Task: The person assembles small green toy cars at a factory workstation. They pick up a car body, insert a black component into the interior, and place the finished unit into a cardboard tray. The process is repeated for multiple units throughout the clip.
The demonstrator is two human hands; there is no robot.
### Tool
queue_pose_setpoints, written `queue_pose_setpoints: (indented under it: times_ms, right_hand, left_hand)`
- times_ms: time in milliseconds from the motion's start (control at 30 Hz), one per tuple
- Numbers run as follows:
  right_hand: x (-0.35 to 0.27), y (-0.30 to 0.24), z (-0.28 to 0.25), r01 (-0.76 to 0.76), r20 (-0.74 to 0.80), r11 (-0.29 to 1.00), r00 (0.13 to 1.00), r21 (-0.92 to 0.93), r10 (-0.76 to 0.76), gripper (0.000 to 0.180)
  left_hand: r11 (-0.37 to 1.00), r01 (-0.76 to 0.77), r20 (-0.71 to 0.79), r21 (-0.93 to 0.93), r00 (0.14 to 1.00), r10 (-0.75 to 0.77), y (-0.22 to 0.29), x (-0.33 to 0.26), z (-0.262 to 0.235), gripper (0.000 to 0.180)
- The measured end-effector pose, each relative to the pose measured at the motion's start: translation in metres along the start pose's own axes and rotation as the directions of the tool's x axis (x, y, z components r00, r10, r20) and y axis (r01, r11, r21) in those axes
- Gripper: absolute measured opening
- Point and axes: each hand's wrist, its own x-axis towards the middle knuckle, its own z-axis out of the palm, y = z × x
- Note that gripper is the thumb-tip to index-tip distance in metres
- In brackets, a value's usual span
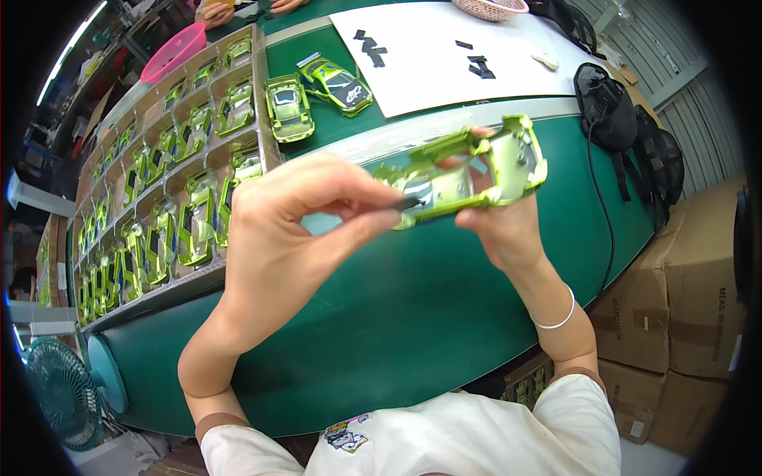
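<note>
Hands first: the left hand (294, 230) is pinched shut, thumb and fingers closed on a small dark part (406, 204) whose tip touches the inside of a toy car body shell (468, 170). That green shell is held upside down above the counter (397, 317), gripped from below and behind by the right hand (496, 218), its fingers curled shut around the shell's far side.

By size, the green counter comes first, then the long partitioned tray (167, 182) on the left, its compartments filled with more green shells. Beyond it lies a white sheet (429, 71) carrying a few black pieces (371, 49), and a black bag (607, 107) rests at the right edge. Two finished green toy cars (288, 107) stand between tray and sheet. A pink basket (173, 51) sits at the tray's far end, and another person's hands show at the top edge.

The step in hand looks like fitting the dark part into the shell's interior. Seating it probably calls for a steady right-hand grip while the left presses the part home, aligned with its slot.
</note>
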Motion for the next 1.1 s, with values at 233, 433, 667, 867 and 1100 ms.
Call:
queue_pose_setpoints:
  times_ms: [233,433,667,867,1100]
  right_hand:
    - [-0.018,0.008,0.023,-0.144,-0.041,0.966,0.989,-0.216,0.139,0.079]
    - [-0.024,0.014,0.024,-0.07,-0.079,0.952,0.996,-0.299,0.048,0.078]
    - [-0.023,0.009,0.029,-0.206,-0.157,0.952,0.972,-0.226,0.173,0.08]
    - [-0.025,0.01,0.029,0.003,0.004,0.873,1.0,-0.487,-0.001,0.072]
    - [-0.018,0.001,0.027,0.233,0.226,0.73,0.968,-0.643,-0.11,0.07]
  left_hand:
    - [0.972,-0.088,-0.099,0.218,0.989,0.112,-0.021,0.0,0.018,0.016]
    - [0.979,-0.124,-0.196,0.163,0.968,0.156,-0.028,-0.001,0.029,0.012]
    - [0.999,-0.037,-0.175,0.025,0.984,0.04,-0.029,-0.003,0.03,0.013]
    - [0.973,-0.017,-0.149,0.228,0.987,0.052,-0.021,-0.002,0.031,0.02]
    - [0.825,-0.379,0.013,0.42,0.911,0.412,-0.036,0.007,0.024,0.037]
